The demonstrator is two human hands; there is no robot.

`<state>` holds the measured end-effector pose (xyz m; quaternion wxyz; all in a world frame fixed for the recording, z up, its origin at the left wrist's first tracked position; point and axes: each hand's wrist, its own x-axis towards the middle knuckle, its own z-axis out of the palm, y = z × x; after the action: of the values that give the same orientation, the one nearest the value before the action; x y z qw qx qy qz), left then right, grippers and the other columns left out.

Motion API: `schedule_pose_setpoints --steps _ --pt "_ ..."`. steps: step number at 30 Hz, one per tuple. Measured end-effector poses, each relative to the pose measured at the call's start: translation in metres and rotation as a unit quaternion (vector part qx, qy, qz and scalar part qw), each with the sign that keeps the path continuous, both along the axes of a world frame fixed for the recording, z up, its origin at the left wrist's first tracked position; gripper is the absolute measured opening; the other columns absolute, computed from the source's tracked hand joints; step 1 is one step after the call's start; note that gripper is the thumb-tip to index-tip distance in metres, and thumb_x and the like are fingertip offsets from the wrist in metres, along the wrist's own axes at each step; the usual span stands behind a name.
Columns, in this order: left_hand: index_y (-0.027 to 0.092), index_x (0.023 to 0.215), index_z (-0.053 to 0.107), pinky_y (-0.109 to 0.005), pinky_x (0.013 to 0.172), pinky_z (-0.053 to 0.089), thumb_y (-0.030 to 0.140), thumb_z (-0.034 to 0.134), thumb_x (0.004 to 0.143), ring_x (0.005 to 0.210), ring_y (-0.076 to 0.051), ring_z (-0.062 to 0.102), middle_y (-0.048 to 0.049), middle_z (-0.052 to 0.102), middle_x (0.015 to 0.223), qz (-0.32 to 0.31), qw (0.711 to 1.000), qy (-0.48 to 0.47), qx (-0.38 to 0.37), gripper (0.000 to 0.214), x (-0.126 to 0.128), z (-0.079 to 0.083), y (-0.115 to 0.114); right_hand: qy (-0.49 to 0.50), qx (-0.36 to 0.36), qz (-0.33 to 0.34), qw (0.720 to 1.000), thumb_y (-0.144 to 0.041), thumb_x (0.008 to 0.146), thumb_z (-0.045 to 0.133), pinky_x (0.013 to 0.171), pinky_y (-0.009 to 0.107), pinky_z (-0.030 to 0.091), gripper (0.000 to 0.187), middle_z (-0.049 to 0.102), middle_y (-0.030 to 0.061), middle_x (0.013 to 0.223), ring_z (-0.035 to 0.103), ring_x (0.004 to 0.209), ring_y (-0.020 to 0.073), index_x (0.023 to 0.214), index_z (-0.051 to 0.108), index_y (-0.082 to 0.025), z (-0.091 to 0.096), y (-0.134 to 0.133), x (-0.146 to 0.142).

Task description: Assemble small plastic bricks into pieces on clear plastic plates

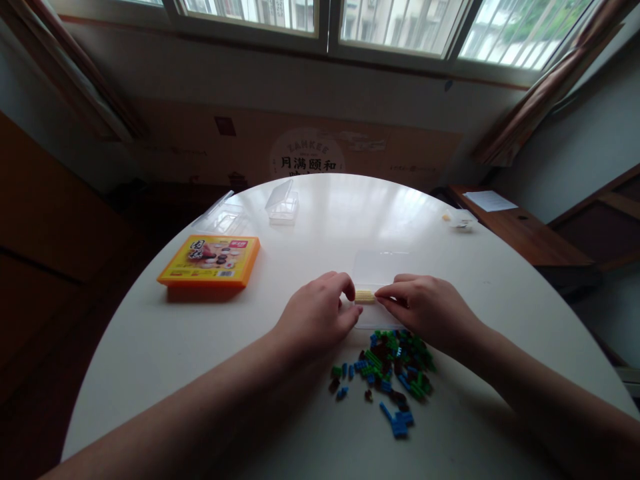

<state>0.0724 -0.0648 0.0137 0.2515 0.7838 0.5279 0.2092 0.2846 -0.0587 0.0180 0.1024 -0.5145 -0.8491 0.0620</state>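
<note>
My left hand (320, 313) and my right hand (425, 308) meet over the white round table (200, 347). Between their fingertips they pinch a small pale yellow block assembly (365, 296), each hand gripping one end. Under and behind it lies a clear plastic box (380, 267), partly hidden by my hands. Just in front of my right hand sits a pile of several small bricks (390, 370) in green, blue and dark brown.
An orange flat box (210, 261) lies at the left of the table. Clear plastic containers (283, 203) stand at the far side, another (220, 217) near the far left edge. A small clear container (460, 219) is at the far right edge. A wooden desk (515, 227) stands beyond.
</note>
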Motion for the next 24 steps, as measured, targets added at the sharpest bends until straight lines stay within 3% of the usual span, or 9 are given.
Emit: schedule_pose_setpoints --steps 24 --pt "0.021 0.083 0.058 -0.029 0.062 0.044 0.029 0.062 0.08 0.074 -0.019 0.06 -0.0023 0.064 0.086 0.0 1.0 0.007 -0.003 0.01 0.0003 0.0022 -0.0001 0.003 0.002 0.004 1.0 -0.03 0.091 0.056 0.058 0.025 0.035 0.02 0.069 -0.0021 0.081 0.06 0.068 0.0122 0.088 0.076 -0.032 -0.0004 -0.0003 -0.0001"
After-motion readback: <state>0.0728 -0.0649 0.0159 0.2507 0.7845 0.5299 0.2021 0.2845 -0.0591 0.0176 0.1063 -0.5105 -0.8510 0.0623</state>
